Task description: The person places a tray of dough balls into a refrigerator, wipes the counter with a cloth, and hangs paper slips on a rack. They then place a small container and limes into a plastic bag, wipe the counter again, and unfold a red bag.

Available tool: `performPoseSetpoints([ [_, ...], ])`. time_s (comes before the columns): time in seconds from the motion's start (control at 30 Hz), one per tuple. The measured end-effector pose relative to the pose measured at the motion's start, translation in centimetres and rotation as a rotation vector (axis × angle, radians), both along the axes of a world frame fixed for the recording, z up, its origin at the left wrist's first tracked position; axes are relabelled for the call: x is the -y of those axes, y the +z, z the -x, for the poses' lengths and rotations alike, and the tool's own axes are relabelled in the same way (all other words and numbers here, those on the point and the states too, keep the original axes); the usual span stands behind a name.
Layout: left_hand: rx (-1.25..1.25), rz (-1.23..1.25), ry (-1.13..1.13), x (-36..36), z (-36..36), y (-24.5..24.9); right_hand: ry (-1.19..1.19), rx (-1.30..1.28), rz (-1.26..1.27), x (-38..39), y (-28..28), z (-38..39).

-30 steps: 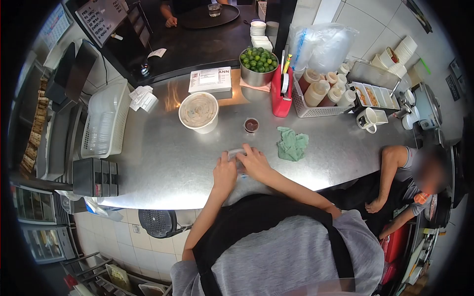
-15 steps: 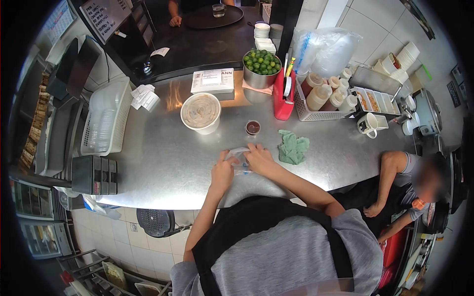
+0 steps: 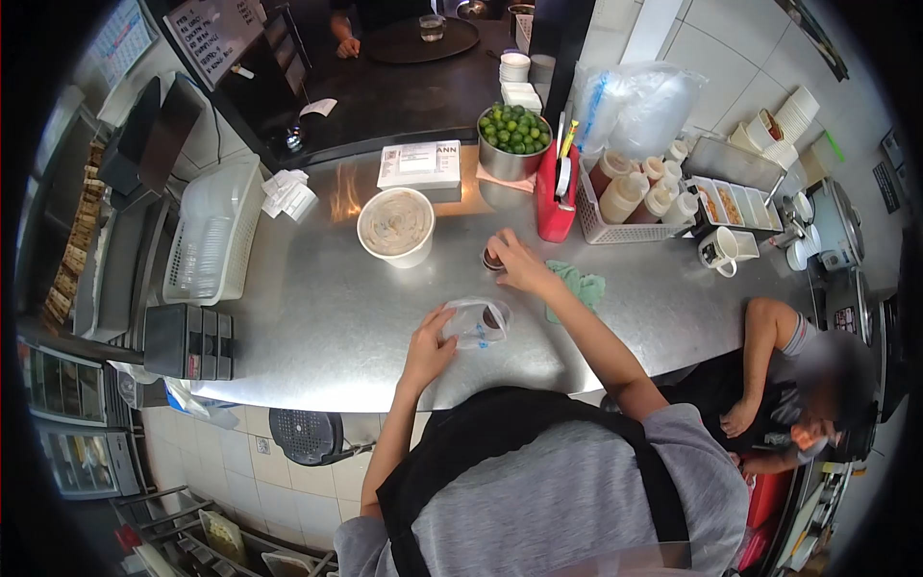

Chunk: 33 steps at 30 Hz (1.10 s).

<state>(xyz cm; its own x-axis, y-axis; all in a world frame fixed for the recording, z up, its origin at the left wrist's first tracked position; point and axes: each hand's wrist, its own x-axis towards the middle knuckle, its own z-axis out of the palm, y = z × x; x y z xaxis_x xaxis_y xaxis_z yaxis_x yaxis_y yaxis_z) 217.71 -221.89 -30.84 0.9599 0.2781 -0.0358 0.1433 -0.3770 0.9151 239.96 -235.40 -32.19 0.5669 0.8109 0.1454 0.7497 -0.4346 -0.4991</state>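
Hands work apart: the left hand [image 3: 430, 352] pinches the clear plastic bag [image 3: 469, 330] by its left edge, apparently to steady it; farther off, the right hand [image 3: 522, 266] grasps the sauce cup [image 3: 491, 260] from above.

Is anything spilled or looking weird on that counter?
I see no spill or breakage on the steel counter. Just two untidy bits: the green cloth lies crumpled, and the white paper slips overlap crookedly beside the white basket. The clear bag at the left hand looks wrinkly, but that's ordinary for thin plastic.
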Motion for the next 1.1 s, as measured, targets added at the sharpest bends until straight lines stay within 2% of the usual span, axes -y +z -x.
performPoseSetpoints([
  [0.13,0.002,0.003,0.027,0.1,0.0,0.0,0.005,-0.134,-0.119,-0.2,-0.7,0.3],
  [0.2,0.004,0.001,0.041,0.1,0.0,0.1,0.029,-0.189,-0.239,-0.2,0.8,1.5],
  [0.3,-0.003,0.063,0.065,-0.3,-0.3,0.1,0.187,-0.285,-0.413,0.2,5.3,6.0],
  [0.4,0.044,0.086,0.056,-0.9,-0.8,-1.3,0.336,-0.030,-0.260,0.7,5.7,9.7],
  [0.6,0.027,0.057,0.036,-1.3,-0.8,-1.0,0.379,0.243,-0.155,-0.1,1.0,9.4],
  [0.83,-0.055,0.095,-0.047,-0.3,-0.8,2.3,0.415,0.292,0.000,-0.4,0.1,8.5],
  [0.9,-0.042,0.040,-0.074,0.6,-1.0,4.5,0.416,0.280,0.071,-0.1,1.3,8.3],
  [1.0,0.003,0.027,-0.059,1.8,-1.4,7.3,0.409,0.283,0.036,1.1,5.2,8.8],
  [1.1,0.008,0.044,-0.052,1.6,-1.7,8.1,0.094,0.361,-0.063,2.2,6.4,9.0],
])
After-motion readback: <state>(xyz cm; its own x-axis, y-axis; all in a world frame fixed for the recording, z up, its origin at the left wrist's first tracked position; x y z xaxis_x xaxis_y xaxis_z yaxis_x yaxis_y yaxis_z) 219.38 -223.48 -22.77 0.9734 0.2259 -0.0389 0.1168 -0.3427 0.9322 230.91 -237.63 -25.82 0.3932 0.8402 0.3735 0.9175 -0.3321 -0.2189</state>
